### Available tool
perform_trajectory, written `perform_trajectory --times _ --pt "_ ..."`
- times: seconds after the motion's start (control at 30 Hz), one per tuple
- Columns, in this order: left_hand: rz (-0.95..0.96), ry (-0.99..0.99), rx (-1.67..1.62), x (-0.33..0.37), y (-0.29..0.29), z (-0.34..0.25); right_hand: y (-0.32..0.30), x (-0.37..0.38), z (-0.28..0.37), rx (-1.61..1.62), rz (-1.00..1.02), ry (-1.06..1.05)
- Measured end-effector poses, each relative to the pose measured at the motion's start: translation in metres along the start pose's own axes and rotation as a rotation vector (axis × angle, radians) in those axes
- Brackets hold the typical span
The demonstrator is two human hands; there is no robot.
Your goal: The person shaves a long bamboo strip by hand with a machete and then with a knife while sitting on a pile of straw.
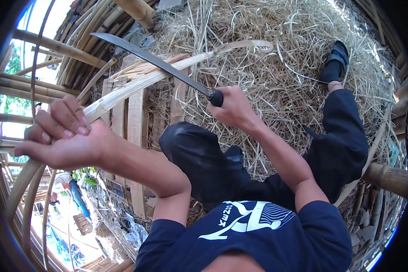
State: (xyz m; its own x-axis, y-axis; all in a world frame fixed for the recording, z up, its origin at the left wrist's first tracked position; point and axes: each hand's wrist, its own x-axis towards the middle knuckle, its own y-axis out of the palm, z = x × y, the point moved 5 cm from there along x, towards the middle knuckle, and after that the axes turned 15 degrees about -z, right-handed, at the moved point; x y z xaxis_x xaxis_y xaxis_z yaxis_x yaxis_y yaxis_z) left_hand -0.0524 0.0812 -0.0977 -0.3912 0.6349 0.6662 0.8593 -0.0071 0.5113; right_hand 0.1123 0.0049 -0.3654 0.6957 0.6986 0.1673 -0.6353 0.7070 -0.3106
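My left hand is closed around a pale split bamboo strip, its fingers curled over it at the left. From that hand the strip runs up to the right and bends over at its far end. In my right hand is the black handle of a machete. Its long, dark, slightly curved blade points to the upper left and crosses over the strip. Whether the edge is cutting into the strip, I cannot tell.
Shavings cover the ground ahead and to the right. Wooden slats lie under the strip. Bamboo poles form a frame at the left, and a thick bamboo pole juts in at the right. Another person is beyond the frame, lower left.
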Motion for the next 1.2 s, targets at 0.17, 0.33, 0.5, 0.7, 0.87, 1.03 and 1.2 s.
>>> perform_trajectory --times 0.17,0.33,0.5,0.7,0.87,1.03,1.2 --pt "-0.101 0.015 0.058 -0.015 0.006 0.004 -0.021 0.004 -0.179 -0.353 -0.172 0.509" --pt "-0.016 -0.042 -0.003 -0.028 0.022 0.018 -0.017 0.039 -0.191 -0.385 -0.157 0.518" --pt "0.022 -0.100 -0.058 -0.020 0.021 0.019 0.041 -0.006 -0.147 0.988 0.232 1.141" --pt "-0.039 -0.155 -0.094 -0.012 0.011 0.034 0.010 0.004 -0.093 0.282 0.051 0.521" --pt "0.036 -0.002 -0.322 -0.014 0.013 0.029 -0.001 0.017 -0.004 0.006 -0.013 0.067" --pt "0.180 -0.142 -0.493 -0.002 0.007 0.040 -0.006 0.030 -0.078 -0.103 -0.162 0.026" --pt "0.127 -0.296 -0.506 -0.007 0.001 0.059 -0.012 0.029 -0.218 -0.548 -0.336 0.428"
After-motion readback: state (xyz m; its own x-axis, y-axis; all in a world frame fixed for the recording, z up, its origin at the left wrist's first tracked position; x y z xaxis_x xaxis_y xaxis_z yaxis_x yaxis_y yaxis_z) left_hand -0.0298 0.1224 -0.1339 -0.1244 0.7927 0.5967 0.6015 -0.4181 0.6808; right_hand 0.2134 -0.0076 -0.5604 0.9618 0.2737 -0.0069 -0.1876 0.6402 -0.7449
